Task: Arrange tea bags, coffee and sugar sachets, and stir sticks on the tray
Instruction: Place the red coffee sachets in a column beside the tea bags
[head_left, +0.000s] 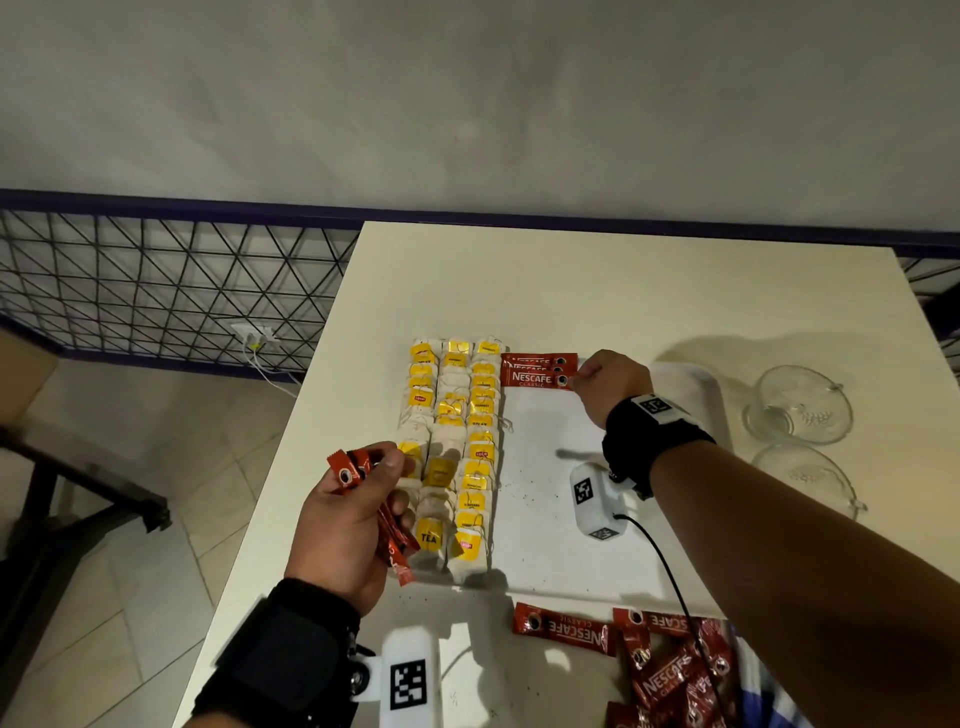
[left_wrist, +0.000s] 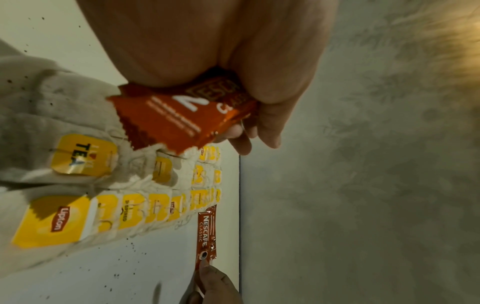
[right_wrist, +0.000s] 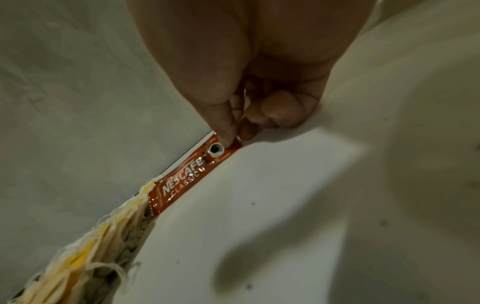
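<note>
Nearest you, at the near right edge of the tabletop (head_left: 623, 291): a loose pile of spare coffee sachets (head_left: 670, 670), red, unsorted, off the tray.

Next out, your left hand (head_left: 343, 525): fingers curled round a bundle of held sachets (head_left: 363, 467), poised over the near left corner of the tray (head_left: 691, 384). This is your feed stock.

Left part of the tray: tea bags (head_left: 457, 441), yellow tags, three columns running near to far, overlapping. This section looks finished.

Middle of the tray: bare white floor, a few dark specks.

Far part of the tray, just right of the tea bags: placed sachets (head_left: 537, 370), a short stack lying crosswise. Your right hand (head_left: 608, 384) pinches the right end of the nearest one, thumb on top, setting it down.

Right of the tray: two glass cups (head_left: 800, 405).

Step in hand, by my reading: laying the coffee row. Next move: let go, take one stick from the left bundle, lay it parallel and just nearer. Sugar and stir sticks: not seen.
</note>
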